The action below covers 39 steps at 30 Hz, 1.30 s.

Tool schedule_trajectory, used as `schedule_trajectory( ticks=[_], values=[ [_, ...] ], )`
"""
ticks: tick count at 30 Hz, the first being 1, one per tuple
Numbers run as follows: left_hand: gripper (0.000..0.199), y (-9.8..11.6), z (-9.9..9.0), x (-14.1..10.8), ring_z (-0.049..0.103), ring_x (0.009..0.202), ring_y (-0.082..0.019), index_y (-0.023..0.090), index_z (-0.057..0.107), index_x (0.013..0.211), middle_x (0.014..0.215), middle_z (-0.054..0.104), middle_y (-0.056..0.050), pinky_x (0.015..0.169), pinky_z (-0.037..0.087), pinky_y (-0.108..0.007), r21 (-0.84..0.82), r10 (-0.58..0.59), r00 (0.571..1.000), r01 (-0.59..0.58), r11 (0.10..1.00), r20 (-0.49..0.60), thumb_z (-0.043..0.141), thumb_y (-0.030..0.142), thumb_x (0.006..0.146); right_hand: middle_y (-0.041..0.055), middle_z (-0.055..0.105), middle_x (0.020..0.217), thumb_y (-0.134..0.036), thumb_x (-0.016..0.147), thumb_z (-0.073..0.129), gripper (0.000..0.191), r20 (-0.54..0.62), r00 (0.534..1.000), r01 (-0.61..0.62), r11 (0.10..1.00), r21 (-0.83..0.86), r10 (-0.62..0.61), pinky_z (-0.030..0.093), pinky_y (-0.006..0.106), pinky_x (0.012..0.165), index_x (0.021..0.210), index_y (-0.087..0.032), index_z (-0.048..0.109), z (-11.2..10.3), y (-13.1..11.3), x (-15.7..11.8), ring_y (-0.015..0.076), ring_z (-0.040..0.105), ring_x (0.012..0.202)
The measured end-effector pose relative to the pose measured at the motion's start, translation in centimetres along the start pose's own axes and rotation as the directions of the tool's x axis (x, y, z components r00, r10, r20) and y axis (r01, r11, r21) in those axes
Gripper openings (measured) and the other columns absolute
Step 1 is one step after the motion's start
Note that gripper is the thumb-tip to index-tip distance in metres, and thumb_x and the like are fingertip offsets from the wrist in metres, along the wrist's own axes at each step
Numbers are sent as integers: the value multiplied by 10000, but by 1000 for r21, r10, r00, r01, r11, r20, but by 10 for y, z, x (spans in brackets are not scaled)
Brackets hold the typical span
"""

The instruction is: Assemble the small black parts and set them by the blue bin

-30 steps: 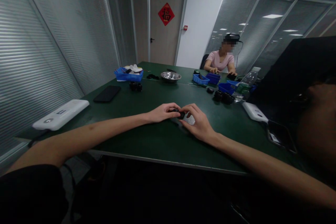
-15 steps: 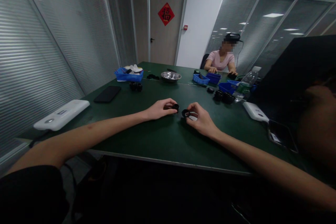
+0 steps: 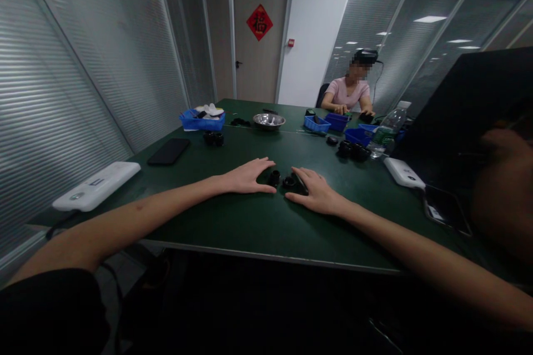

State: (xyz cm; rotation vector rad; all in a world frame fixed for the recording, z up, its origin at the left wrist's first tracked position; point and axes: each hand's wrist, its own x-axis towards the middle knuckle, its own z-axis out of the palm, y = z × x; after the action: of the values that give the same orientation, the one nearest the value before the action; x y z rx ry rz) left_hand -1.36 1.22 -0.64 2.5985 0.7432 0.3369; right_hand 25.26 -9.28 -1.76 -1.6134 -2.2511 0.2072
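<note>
Two small black ring-like parts stand close together on the dark green table (image 3: 250,222). The left black part (image 3: 275,178) looks like a short hollow cylinder. My left hand (image 3: 245,176) lies beside it, thumb and fingers spread apart around its left side without gripping. The right black part (image 3: 288,182) is lower, with a round opening on top. My right hand (image 3: 316,191) rests to its right, fingers and thumb apart on either side of it. Whether the fingertips touch either part, I cannot tell.
A metal bowl (image 3: 268,121), a blue basket (image 3: 202,120) and a black tablet-like slab (image 3: 169,152) lie beyond my hands. At right are blue bins (image 3: 317,123), black round parts (image 3: 353,150) and a water bottle (image 3: 389,130). A co-worker (image 3: 348,91) sits across the table.
Both hands have let go of the black parts they were pinching. The parts now stand on the table, and the fingers of both hands have spread.
</note>
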Motion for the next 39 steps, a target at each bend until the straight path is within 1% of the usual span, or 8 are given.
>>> schedule_trajectory(
  ticks=[1, 3, 6, 10, 18, 24, 29, 39],
  values=[
    [983, -3, -1, -1, 197, 1565, -377, 153, 329, 1590, 1685, 237, -184, 1254, 181, -487, 48, -17, 999, 16, 999, 28, 601, 741, 850, 180, 378, 1626, -729, 883, 572, 913, 32, 999, -10, 999, -39, 11, 239, 664, 1216, 1582, -180, 362, 1, 2, 0, 395, 323, 1514],
    [973, -10, 0, -1, 124, 1587, -350, 151, 257, 1623, 1705, 159, -162, 1275, 94, -483, 103, -26, 996, 17, 995, 85, 508, 751, 899, 159, 272, 1678, -782, 911, 457, 922, 97, 995, -19, 996, -86, 28, 126, 695, 1234, 1608, -193, 323, 1, 3, -2, 387, 205, 1564],
    [940, -17, 1, 0, 98, 1597, -312, 151, 215, 1636, 1712, 124, -134, 1284, 46, -449, 144, -10, 993, -7, 990, 114, 426, 745, 939, 147, 194, 1697, -797, 936, 359, 937, 155, 987, -20, 994, -112, 37, 76, 677, 1250, 1634, -182, 247, -1, -1, -4, 357, 139, 1584],
    [932, -19, 4, 1, 94, 1599, -300, 155, 207, 1639, 1712, 117, -128, 1282, 47, -429, 167, 3, 994, -22, 986, 112, 404, 745, 946, 144, 169, 1697, -805, 936, 342, 952, 163, 986, -18, 993, -116, 37, 76, 673, 1252, 1638, -172, 223, -2, -3, -4, 361, 116, 1585],
    [934, -17, 1, 0, 97, 1599, -287, 142, 186, 1641, 1711, 108, -133, 1285, 34, -425, 169, 3, 992, -25, 985, 126, 393, 739, 954, 136, 184, 1694, -796, 940, 354, 932, 138, 990, 11, 994, -107, 4, 85, 685, 1246, 1640, -197, 213, 3, 4, -3, 376, 135, 1579],
    [919, -17, 1, -1, 89, 1600, -285, 157, 175, 1644, 1712, 96, -123, 1285, 32, -427, 166, 11, 992, -31, 986, 124, 395, 729, 959, 146, 169, 1694, -799, 940, 348, 950, 157, 987, -6, 994, -109, 23, 85, 677, 1249, 1637, -168, 214, 1, 2, -4, 369, 128, 1581],
    [927, -17, 1, -1, 91, 1599, -296, 149, 174, 1644, 1712, 92, -128, 1284, 32, -427, 151, 10, 992, -29, 988, 125, 401, 728, 957, 137, 184, 1693, -783, 946, 367, 917, 143, 990, 6, 996, -91, 7, 91, 682, 1246, 1639, -202, 216, 1, 2, -4, 378, 148, 1576],
    [945, -17, 1, 0, 88, 1599, -298, 142, 156, 1646, 1713, 85, -131, 1287, 39, -432, 184, 10, 991, -35, 982, 135, 360, 756, 957, 161, 166, 1693, -809, 938, 322, 975, 172, 984, -16, 992, -121, 37, 82, 666, 1253, 1634, -134, 215, -3, -5, -4, 369, 138, 1580]
  ],
)
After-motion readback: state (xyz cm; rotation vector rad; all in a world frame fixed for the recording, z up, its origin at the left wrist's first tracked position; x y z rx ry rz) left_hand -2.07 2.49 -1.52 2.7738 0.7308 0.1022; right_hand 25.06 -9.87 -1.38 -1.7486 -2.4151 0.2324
